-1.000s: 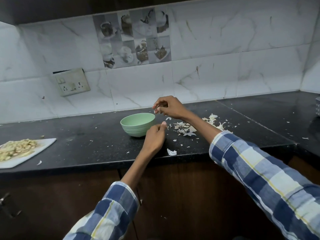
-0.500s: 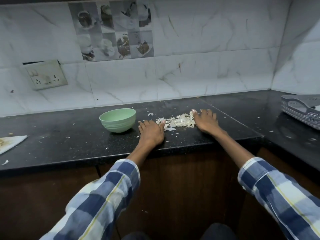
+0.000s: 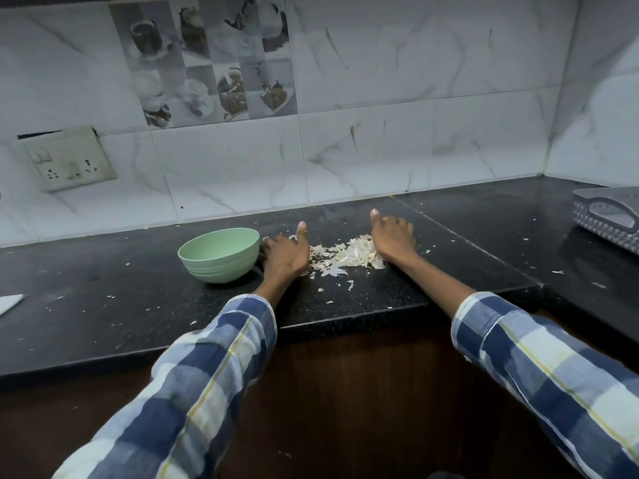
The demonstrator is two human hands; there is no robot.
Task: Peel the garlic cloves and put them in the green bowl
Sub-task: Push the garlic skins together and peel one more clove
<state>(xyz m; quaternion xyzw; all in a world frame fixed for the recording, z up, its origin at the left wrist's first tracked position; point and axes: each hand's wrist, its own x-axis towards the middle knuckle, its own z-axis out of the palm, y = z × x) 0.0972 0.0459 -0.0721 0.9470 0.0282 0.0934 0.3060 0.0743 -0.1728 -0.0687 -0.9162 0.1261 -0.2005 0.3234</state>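
Papery garlic skins (image 3: 345, 254) lie heaped between both flat, empty hands near the counter's front edge; left hand (image 3: 285, 255) touches the green bowl (image 3: 218, 254), right hand (image 3: 392, 240) opposite.

A black speckled countertop (image 3: 138, 305) runs along the wall and turns a corner at the right. Behind it stands a wall of white marbled tiles (image 3: 397, 98), with a panel of grey picture tiles (image 3: 214, 60) showing cups and desserts. A yellowed switch and socket plate (image 3: 69, 164) sits tilted on the wall at the left. A grey perforated basket (image 3: 608, 219) rests on the counter at the far right, cut by the frame edge. The corner of a white board (image 3: 10, 302) shows at the left edge. Dark brown cabinet fronts (image 3: 363, 392) lie below the counter.
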